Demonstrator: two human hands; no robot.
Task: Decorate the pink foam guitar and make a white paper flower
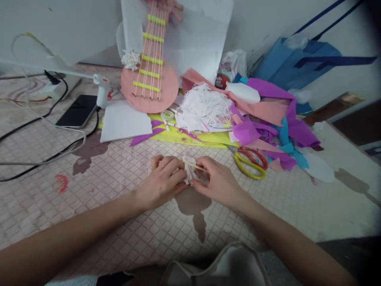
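Observation:
Low over the tabletop, my two hands meet around a small crumpled piece of white fabric or paper (190, 169). My left hand (166, 178) is closed, its fingers bent against the left side of the white piece. Between the thumb and fingers of my right hand (216, 178) is a thin pale stick (196, 166), which lies across the front of the white piece. The fingertips hide part of both. Just to the right lie scissors with yellow handles (248, 169) and scissors with red handles (256, 155).
A pink toy guitar (150, 89) leans at the back. White string (205, 107) is heaped before coloured felt scraps (274, 111). A glue gun (102, 91), phone (77, 111), white board (126, 121) and cables (44, 163) occupy the left; a blue bag (291, 63) stands back right.

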